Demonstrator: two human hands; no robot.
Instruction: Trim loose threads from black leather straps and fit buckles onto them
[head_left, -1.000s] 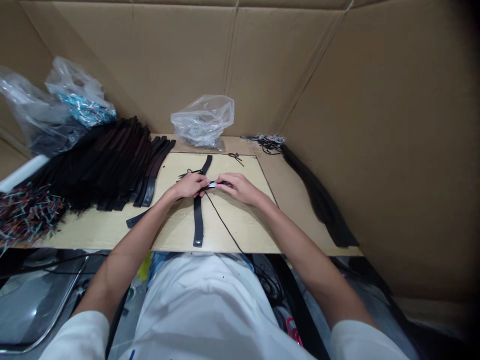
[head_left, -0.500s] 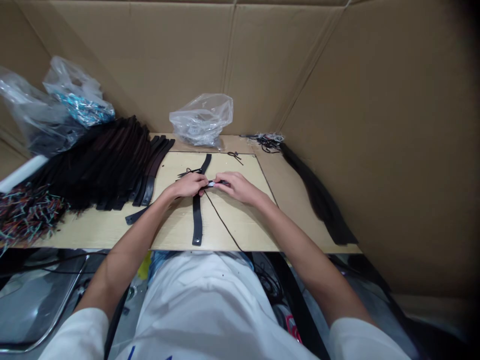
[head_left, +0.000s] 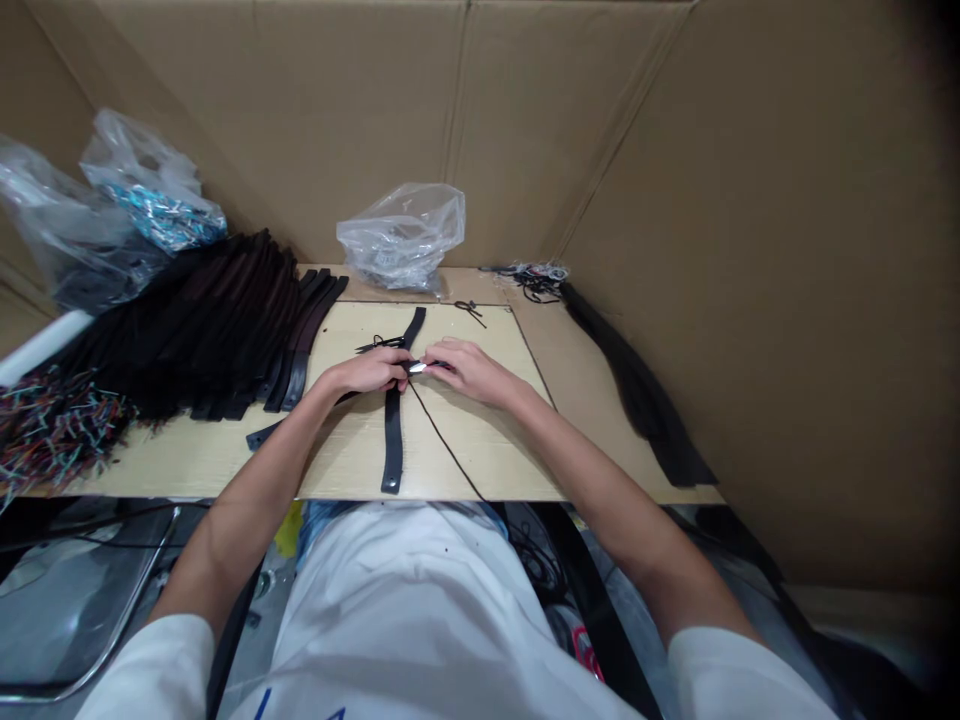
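My left hand is closed, its fingertips pressed on dark strap material over the middle of an upright black strap. My right hand is closed in a pinch, close beside the left. From its fingers a small, shiny whitish piece points towards the left fingertips; its kind is too small to make out. A thin dark cord runs from between the hands down over the table's front edge. Dark scissors lie just beyond my left hand. Another strap's end shows under my left forearm.
A big heap of dark straps with coloured thread ends fills the left. Behind stand clear plastic bags. A short knotted cord and thread scraps lie at the back. Long black strips lean along the right cardboard wall.
The hands stay almost in place. My right hand has shifted slightly left, and the whitish piece between the hands shows more clearly.
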